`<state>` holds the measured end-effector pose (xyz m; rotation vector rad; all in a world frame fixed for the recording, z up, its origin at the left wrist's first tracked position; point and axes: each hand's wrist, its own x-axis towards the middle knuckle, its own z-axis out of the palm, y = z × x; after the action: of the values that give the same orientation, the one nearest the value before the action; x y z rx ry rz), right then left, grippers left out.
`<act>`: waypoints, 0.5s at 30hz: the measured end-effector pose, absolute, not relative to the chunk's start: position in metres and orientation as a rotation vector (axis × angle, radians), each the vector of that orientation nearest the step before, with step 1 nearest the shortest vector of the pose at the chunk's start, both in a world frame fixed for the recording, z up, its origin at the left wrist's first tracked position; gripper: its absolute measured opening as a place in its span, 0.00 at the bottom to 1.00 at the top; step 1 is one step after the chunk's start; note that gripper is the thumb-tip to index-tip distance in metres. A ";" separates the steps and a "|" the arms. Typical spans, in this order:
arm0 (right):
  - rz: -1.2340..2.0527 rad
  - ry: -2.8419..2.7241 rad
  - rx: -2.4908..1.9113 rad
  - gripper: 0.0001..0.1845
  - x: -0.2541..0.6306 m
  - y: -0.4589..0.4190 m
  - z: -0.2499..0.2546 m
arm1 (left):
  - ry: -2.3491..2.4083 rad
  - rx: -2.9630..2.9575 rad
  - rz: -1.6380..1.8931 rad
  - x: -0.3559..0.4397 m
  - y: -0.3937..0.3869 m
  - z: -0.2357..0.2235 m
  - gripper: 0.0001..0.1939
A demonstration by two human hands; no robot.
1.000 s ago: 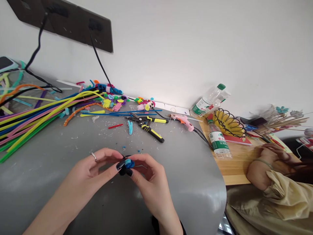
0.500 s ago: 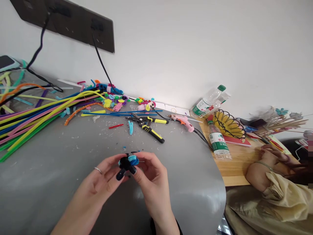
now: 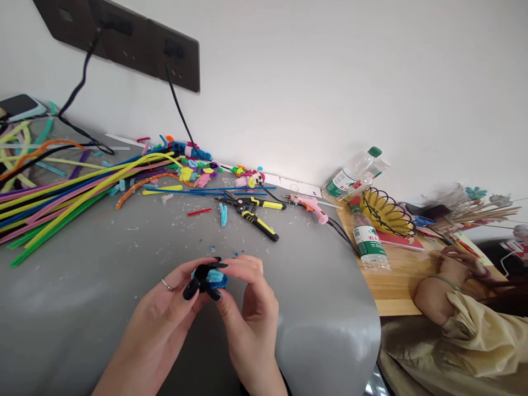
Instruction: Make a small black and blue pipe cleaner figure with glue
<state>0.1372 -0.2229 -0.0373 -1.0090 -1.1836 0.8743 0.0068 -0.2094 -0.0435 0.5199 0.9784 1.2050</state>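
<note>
A small black and blue pipe-cleaner piece (image 3: 215, 279) is pinched between both hands above the grey table mat (image 3: 322, 308). My left hand (image 3: 173, 302) grips its black side with thumb and forefinger, and a ring is on one finger. On the blue side, my right hand (image 3: 247, 302) holds it between thumb and fingertips. The fingers hide part of the piece. Beyond the hands lie a folded light-blue pipe cleaner (image 3: 223, 214), a short red piece (image 3: 199, 212) and yellow-and-black wire pliers (image 3: 256, 214).
A pink glue gun (image 3: 309, 207) lies at the mat's back right. Long pipe cleaners (image 3: 82, 192) spread over the left. Plastic bottles (image 3: 370, 245) and a yellow basket (image 3: 388, 212) stand on the wooden table (image 3: 396, 280), where another person's arm (image 3: 441, 286) rests. Small pipe-cleaner figures (image 3: 249, 177) line the wall.
Both hands have shifted slightly left and down in view with the piece. The right fingers now reach further over its top, and the piece appears slightly turned.
</note>
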 end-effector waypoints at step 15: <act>0.837 -1.093 -0.965 0.16 0.128 -0.224 -0.049 | 0.921 0.388 1.271 0.024 -0.218 -0.042 0.24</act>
<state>0.1283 -0.2237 -0.0489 -0.9653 -1.0925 0.8367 0.0241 -0.2182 -0.0423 0.3880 0.9209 1.2708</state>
